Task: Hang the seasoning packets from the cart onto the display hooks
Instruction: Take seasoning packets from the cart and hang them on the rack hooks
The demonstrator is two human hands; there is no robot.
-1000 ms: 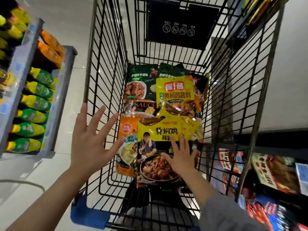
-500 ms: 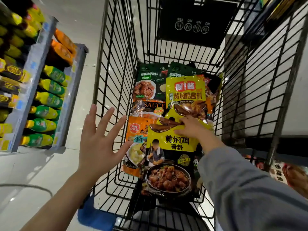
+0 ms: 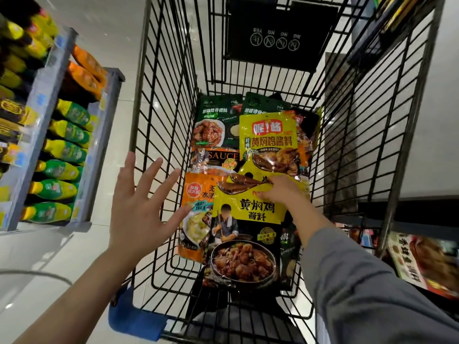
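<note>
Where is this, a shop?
Most likely a supermarket aisle. A wire shopping cart holds seasoning packets, and a shelf on the left is lined with green and yellow bottles. More packaged food sits on the right.

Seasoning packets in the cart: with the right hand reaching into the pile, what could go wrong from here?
1. The right hand lies where two yellow packets overlap, so its grip may lift both or drag one.
2. The glossy packets are loosely stacked; pulling one could slide the orange packet aside.
3. The left hand hovers open outside the cart, steadying nothing.
</note>
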